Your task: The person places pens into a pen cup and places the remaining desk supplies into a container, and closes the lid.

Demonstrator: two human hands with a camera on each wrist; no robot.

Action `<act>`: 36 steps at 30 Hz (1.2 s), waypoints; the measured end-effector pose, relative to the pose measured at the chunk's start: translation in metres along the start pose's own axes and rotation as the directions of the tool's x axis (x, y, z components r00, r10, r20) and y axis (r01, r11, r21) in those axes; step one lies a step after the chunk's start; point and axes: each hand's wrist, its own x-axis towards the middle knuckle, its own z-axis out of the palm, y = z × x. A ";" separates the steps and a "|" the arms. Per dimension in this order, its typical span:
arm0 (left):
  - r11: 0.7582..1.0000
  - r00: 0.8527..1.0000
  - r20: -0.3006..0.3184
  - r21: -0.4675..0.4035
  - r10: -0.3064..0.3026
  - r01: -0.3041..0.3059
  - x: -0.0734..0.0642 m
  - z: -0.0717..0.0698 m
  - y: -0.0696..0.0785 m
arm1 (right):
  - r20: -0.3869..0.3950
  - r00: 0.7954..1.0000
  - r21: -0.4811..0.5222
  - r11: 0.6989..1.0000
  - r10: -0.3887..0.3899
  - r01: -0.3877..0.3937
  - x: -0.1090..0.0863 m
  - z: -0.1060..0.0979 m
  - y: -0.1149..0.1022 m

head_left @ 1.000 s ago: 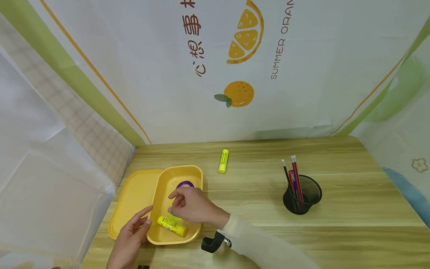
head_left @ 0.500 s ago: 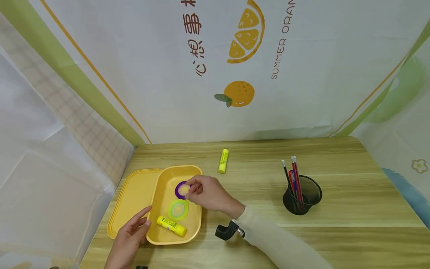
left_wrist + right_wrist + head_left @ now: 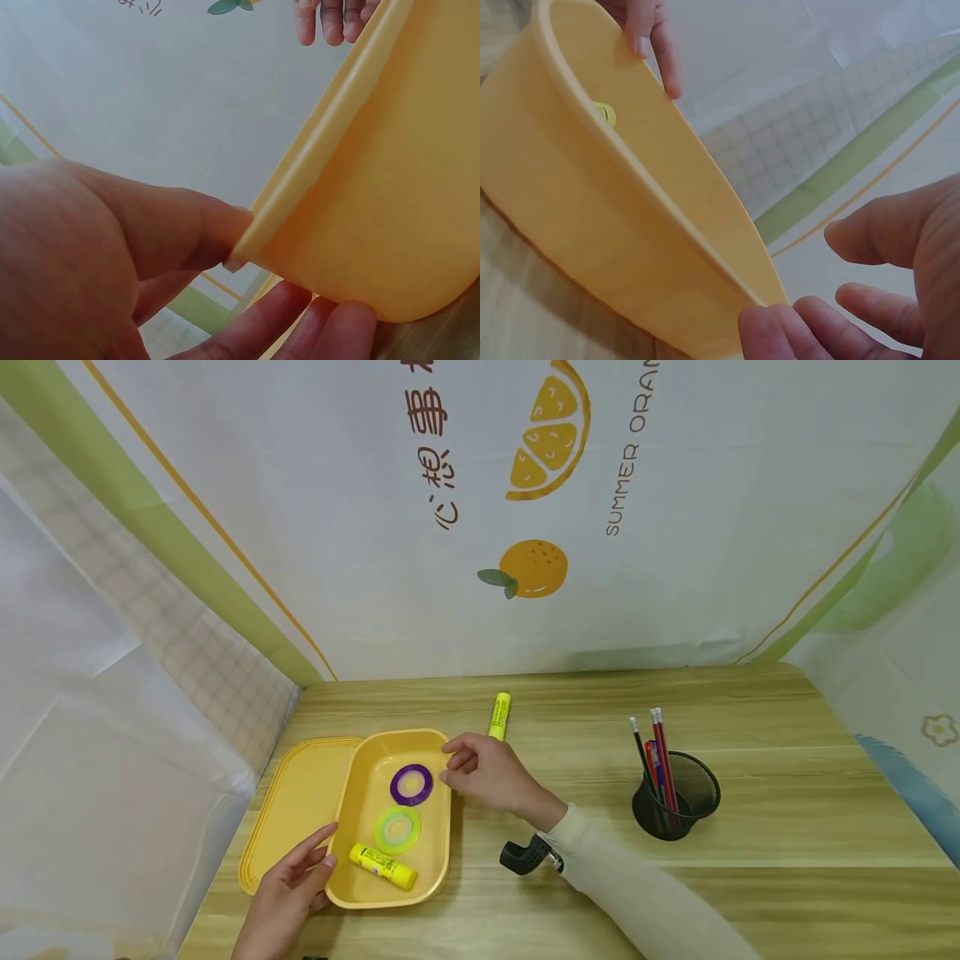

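In the head view, a shallow yellow plastic box [image 3: 367,793] lies at the left of the table. Inside it are a purple ring-shaped tape roll [image 3: 411,785], a pale green ring-shaped roll [image 3: 397,830] and a yellow glue stick [image 3: 383,867]. My left hand [image 3: 288,889] holds the box's left rim between thumb and fingers; the left wrist view shows its other fingers under the outer wall. At the right rim is my right hand [image 3: 491,774], holding nothing, thumb apart from the fingers. In the right wrist view, its fingertips [image 3: 761,334] reach the rim.
A yellow lid [image 3: 300,806] lies left of the box, partly under its edge. Behind my right hand lies a second yellow glue stick [image 3: 499,714], its lower end hidden. A black mesh pen cup [image 3: 675,797] with several pencils and pens stands to the right.
My right hand has drawn back from inside the box, moving right and away to its right rim, uncovering the purple and green rolls. The left hand has stayed at the left rim.
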 end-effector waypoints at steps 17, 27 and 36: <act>0.999 1.000 0.001 -0.043 0.009 -0.009 0.000 0.000 -0.001 | -0.146 0.985 0.019 0.996 0.093 -0.091 0.018 -0.024 0.024; 0.999 1.000 -0.001 -0.045 0.009 -0.009 0.001 0.001 -0.001 | -0.328 0.936 -0.005 0.991 0.126 -0.135 0.034 -0.037 0.040; 0.999 1.000 0.001 -0.050 0.009 -0.009 0.003 0.001 -0.002 | -0.409 0.899 -0.013 0.984 0.158 -0.179 0.049 -0.038 0.055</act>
